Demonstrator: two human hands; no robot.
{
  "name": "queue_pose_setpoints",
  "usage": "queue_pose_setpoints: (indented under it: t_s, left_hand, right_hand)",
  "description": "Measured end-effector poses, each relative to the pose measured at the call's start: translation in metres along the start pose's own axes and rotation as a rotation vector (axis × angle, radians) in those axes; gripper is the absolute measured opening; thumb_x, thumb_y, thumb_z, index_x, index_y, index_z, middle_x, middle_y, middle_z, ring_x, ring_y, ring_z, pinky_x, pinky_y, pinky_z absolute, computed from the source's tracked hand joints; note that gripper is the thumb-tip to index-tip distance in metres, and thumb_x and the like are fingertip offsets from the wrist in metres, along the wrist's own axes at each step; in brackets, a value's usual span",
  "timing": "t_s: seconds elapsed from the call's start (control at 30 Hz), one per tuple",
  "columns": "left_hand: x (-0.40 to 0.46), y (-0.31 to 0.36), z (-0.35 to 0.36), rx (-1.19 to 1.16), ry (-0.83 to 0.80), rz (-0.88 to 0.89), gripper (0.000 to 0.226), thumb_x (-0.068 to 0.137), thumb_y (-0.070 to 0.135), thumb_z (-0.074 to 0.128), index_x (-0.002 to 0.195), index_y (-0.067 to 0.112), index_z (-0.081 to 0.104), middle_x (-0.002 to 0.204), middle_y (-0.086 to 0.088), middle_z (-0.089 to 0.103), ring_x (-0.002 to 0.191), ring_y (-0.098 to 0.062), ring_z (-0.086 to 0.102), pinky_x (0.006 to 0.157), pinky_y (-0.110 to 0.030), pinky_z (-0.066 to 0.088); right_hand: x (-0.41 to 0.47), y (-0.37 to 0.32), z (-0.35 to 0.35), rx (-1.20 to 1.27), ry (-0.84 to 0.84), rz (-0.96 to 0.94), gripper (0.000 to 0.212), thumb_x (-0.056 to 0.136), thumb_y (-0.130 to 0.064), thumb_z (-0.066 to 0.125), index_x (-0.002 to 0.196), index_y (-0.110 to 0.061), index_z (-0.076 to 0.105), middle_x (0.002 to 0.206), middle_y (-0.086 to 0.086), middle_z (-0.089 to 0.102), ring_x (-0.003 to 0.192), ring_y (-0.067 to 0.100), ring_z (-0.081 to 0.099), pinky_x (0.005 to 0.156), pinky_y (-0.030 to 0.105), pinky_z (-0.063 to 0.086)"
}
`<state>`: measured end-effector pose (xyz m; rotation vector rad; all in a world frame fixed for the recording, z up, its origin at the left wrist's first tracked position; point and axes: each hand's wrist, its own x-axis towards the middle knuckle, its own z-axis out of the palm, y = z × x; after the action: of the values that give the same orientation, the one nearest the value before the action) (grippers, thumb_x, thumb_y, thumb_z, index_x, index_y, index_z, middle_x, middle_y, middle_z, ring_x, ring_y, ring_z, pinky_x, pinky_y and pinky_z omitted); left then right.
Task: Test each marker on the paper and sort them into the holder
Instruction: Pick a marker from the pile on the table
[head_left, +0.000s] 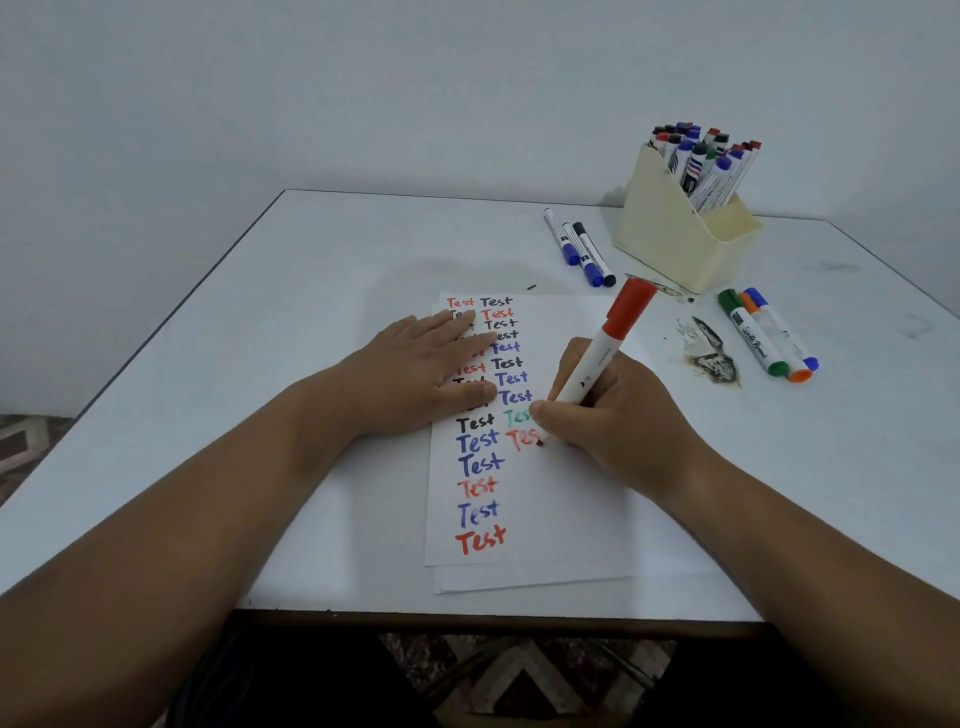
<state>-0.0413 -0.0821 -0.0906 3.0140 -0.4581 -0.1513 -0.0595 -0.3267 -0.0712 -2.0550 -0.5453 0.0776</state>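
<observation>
The right hand (618, 415) pinches the red marker (605, 353), its tip on the paper (545, 493) mid-word — long axis tilting toward one o'clock, at the holder (675, 244). The left hand (415, 374) lies flat, fingers (462, 332) straight, pinning the sheet.

A white tabletop (322, 249) carries paper (561, 509) under the fingers (467, 332), a cream holder (675, 244) and loose markers (769, 332) beyond them.

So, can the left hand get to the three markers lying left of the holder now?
Probably yes. The left hand rests flat on the paper, holding nothing, and only bare table lies between it and the three markers.
</observation>
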Motion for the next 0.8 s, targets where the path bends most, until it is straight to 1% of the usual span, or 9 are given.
queue_pose_setpoints:
  t_s: [0.07,0.13,0.2,0.3,0.43,0.53,0.63,0.73,0.8]
  left_hand:
    - [0.000,-0.001,0.001,0.001,0.002,0.002,0.079,0.087,0.082,0.016,0.155,0.044,0.002,0.166,0.011,-0.005,0.151,-0.007,-0.007,0.123,-0.040,0.002]
    - [0.001,-0.001,0.001,0.001,0.002,-0.002,0.080,0.086,0.081,0.015,0.155,0.044,0.002,0.165,0.011,-0.004,0.151,-0.007,-0.007,0.123,-0.039,0.002]
    - [0.002,-0.001,0.001,0.002,0.004,-0.005,0.081,0.085,0.081,0.014,0.155,0.044,0.002,0.165,0.011,-0.004,0.151,-0.007,-0.007,0.123,-0.039,0.002]
    - [0.001,-0.001,0.001,-0.001,0.000,-0.004,0.080,0.085,0.082,0.015,0.155,0.045,0.002,0.165,0.012,-0.005,0.151,-0.006,-0.007,0.123,-0.039,0.002]
    - [0.002,-0.002,0.002,-0.002,0.000,-0.005,0.081,0.085,0.083,0.014,0.155,0.045,0.001,0.165,0.011,-0.005,0.151,-0.007,-0.007,0.123,-0.039,0.002]
    - [0.003,-0.003,0.002,-0.006,0.006,0.002,0.085,0.081,0.087,0.009,0.155,0.045,0.002,0.166,0.011,-0.004,0.151,-0.008,-0.006,0.123,-0.040,0.003]
    - [0.002,-0.001,0.001,-0.005,0.005,-0.002,0.083,0.084,0.085,0.013,0.155,0.044,0.003,0.166,0.010,-0.004,0.151,-0.008,-0.006,0.123,-0.040,0.003]
    - [0.001,0.001,0.000,-0.022,0.010,-0.005,0.081,0.086,0.082,0.018,0.156,0.043,0.006,0.166,0.010,-0.003,0.151,-0.008,-0.005,0.123,-0.039,0.003]
    - [0.000,0.002,-0.001,-0.051,0.032,-0.007,0.083,0.085,0.081,0.023,0.156,0.041,0.008,0.166,0.010,0.000,0.151,-0.006,-0.004,0.123,-0.037,0.003]
  right_hand:
    - [0.000,0.001,0.000,0.005,0.039,0.007,0.027,0.085,-0.019,0.076,0.075,-0.013,0.052,0.067,0.006,0.059,0.061,0.014,0.056,0.059,0.026,0.051]
    - [0.000,0.002,0.001,0.003,0.090,0.009,0.026,0.086,-0.020,0.075,0.077,-0.011,0.053,0.069,0.008,0.060,0.059,0.011,0.054,0.058,0.023,0.049]
    - [0.001,0.003,0.001,-0.008,0.094,0.008,0.025,0.086,-0.017,0.075,0.078,-0.009,0.052,0.065,0.003,0.057,0.056,0.004,0.051,0.056,0.018,0.047]
    - [0.002,0.004,0.000,-0.001,0.049,0.032,0.025,0.083,-0.011,0.074,0.078,-0.006,0.050,0.059,-0.005,0.050,0.056,0.002,0.049,0.056,0.015,0.046]
    - [0.003,0.004,0.000,0.006,0.065,0.031,0.025,0.084,-0.015,0.075,0.078,-0.008,0.052,0.065,0.003,0.056,0.060,0.009,0.053,0.059,0.025,0.050]
    - [0.002,0.002,0.003,-0.001,0.075,0.001,0.023,0.084,-0.010,0.072,0.075,-0.011,0.050,0.061,-0.004,0.052,0.056,0.003,0.049,0.057,0.017,0.046]
    - [0.003,0.003,0.003,-0.013,0.092,0.008,0.021,0.083,-0.007,0.070,0.077,-0.010,0.050,0.062,-0.005,0.051,0.056,0.002,0.048,0.056,0.014,0.045]
    - [0.008,0.005,-0.002,0.253,0.092,0.108,0.020,0.087,-0.008,0.073,0.094,-0.011,0.055,0.068,-0.002,0.061,0.063,0.011,0.058,0.063,0.024,0.052]
    - [0.013,0.006,-0.006,0.499,0.085,0.175,0.035,0.091,-0.007,0.071,0.116,-0.016,0.049,0.079,0.007,0.068,0.067,0.017,0.059,0.069,0.033,0.050]
